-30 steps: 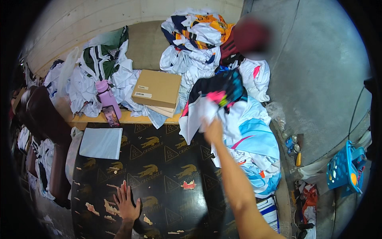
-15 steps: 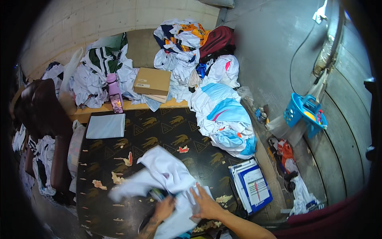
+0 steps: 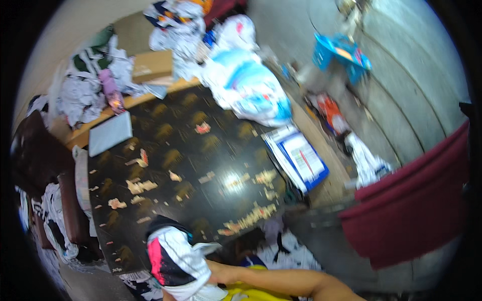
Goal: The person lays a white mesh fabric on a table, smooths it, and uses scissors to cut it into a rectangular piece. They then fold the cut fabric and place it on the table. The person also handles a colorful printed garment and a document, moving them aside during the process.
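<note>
A white garment [image 3: 183,256] with black and bright pink panels hangs bunched at the near edge of the dark table [image 3: 193,150]. My right hand [image 3: 219,273] grips its right side, and the fingertips are lost in the cloth. Only a sliver of my left hand [image 3: 168,297] shows under the garment at the lower rim, so its fingers are hidden. The picture is smeared by motion.
A folded pale cloth [image 3: 110,133] lies at the table's far left. Papers on a blue clipboard [image 3: 304,159] lie at its right edge, near a white and light-blue bundle [image 3: 251,85]. Behind stand a cardboard box [image 3: 152,66], a pink bottle [image 3: 109,85] and heaped clothes [image 3: 80,98].
The view has swung right and down. The white garment has moved from mid-table to the near edge, and its pink and black panels now show. My left hand has mostly dropped from sight.
</note>
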